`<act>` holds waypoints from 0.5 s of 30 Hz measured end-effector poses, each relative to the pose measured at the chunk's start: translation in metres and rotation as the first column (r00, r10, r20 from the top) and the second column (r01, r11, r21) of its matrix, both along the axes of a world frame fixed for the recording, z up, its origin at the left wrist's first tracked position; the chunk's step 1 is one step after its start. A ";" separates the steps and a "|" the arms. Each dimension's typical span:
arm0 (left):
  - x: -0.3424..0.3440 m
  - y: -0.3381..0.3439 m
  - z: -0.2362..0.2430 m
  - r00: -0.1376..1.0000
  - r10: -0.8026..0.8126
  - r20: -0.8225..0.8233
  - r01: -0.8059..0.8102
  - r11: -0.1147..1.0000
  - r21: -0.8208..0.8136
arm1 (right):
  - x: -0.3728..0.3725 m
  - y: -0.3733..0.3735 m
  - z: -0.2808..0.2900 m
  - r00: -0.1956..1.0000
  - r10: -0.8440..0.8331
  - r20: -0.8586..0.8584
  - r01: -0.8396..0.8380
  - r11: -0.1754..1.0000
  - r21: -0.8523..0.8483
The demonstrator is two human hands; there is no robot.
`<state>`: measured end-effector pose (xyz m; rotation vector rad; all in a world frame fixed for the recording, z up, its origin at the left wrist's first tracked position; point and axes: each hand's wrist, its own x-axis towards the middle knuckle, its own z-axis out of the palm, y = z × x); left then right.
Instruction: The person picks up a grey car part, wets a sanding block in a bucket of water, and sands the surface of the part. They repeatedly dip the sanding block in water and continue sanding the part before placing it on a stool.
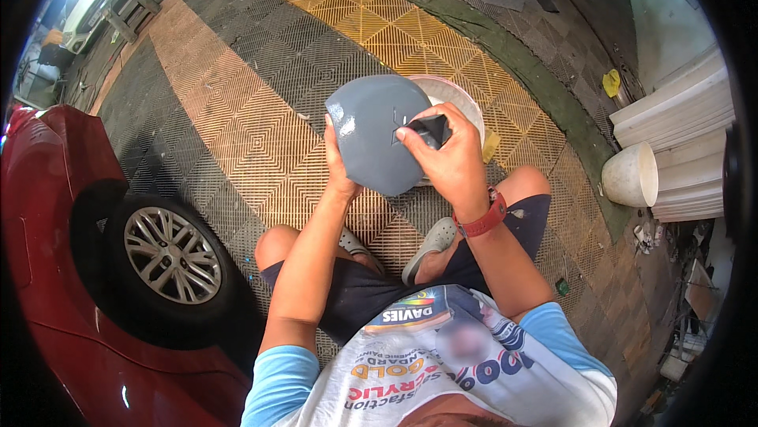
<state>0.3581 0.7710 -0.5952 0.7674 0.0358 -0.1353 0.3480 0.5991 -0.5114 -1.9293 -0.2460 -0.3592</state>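
Observation:
My left hand grips the left edge of a smooth grey rounded panel, thumb along the rim and the other fingers hidden beneath. The panel is held above my lap, its face up and glossy with a wet-looking sheen. Near its right side a small angular emblem mark shows. Pinched in my right hand is a dark folded sheet that looks like sandpaper, resting against the panel by the emblem. A red watch is on my right wrist. Behind the panel stands a pale round basin, partly covered.
A red car with its wheel is close on my left. Patterned floor tiles spread ahead. On the right, a white bucket lies tipped beside white ribbed panels. Another vehicle stands far left.

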 end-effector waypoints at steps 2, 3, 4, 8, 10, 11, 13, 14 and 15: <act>0.000 0.000 0.002 1.000 0.002 0.000 -0.002 1.000 -0.005 | -0.001 -0.002 0.002 1.000 0.018 0.018 -0.017 0.998 -0.064; 0.001 0.001 0.003 1.000 -0.004 0.003 0.004 1.000 -0.018 | 0.002 -0.006 0.001 1.000 0.005 -0.009 -0.005 1.000 -0.025; 0.001 0.000 0.004 1.000 -0.011 0.006 0.011 0.999 -0.030 | 0.008 -0.011 -0.003 0.999 -0.008 -0.037 0.008 1.000 0.014; 0.005 0.001 -0.001 1.000 -0.016 0.000 0.015 0.998 -0.060 | 0.015 -0.020 0.006 0.997 0.014 -0.081 -0.004 0.992 0.123; 0.007 0.004 -0.009 0.999 -0.046 0.026 0.048 0.994 -0.101 | 0.015 -0.016 0.006 0.999 0.035 -0.003 -0.035 0.999 0.033; 0.008 0.005 -0.011 0.999 -0.036 0.028 0.039 0.994 -0.100 | 0.014 -0.014 0.008 0.999 0.046 -0.016 -0.046 0.999 0.023; 0.008 0.005 -0.012 0.999 -0.015 0.031 0.018 0.995 -0.098 | 0.010 -0.012 0.013 0.997 0.071 -0.043 -0.071 0.997 0.005; 0.008 0.005 -0.014 0.999 -0.022 0.031 0.025 0.994 -0.103 | 0.012 -0.017 0.006 0.997 0.077 -0.016 -0.077 0.997 -0.020; 0.009 0.004 -0.015 0.999 -0.029 0.031 0.032 0.994 -0.109 | 0.013 -0.023 0.003 0.996 0.072 -0.044 -0.072 0.997 -0.001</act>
